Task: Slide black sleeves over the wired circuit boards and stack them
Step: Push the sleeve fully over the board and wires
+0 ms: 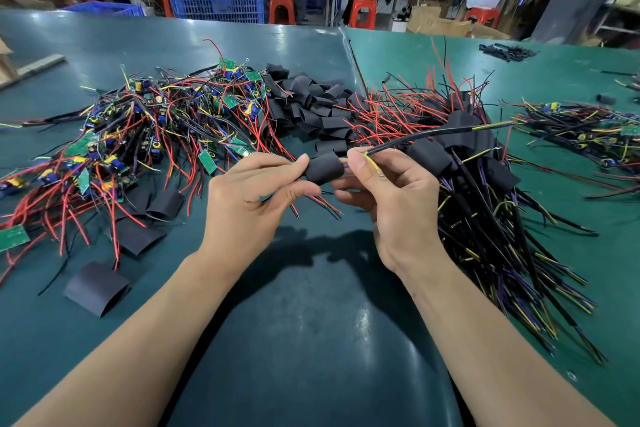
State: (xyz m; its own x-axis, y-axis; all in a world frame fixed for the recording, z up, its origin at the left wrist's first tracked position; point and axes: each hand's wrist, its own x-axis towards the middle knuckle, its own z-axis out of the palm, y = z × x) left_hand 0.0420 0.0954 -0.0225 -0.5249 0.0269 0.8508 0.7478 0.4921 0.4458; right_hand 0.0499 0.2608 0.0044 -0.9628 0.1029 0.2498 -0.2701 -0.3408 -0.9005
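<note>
Pinched between thumb and forefinger, the left hand [254,196] holds a black sleeve [323,169] above the tabletop [311,305]. Its grip is narrow. At the sleeve's right end the right hand [391,204] pinches a black cable [420,136]; a board probably sits inside. Bare circuit boards [145,128] lie far left, loose sleeves [311,107] behind, sleeved ones [485,184] right.

The green work table [311,322] carries a heap of loose black sleeves [311,107]. Left of that heap lies a tangle of bare wired circuit boards [145,128]; right of it, a stack of sleeved boards [478,184].
</note>
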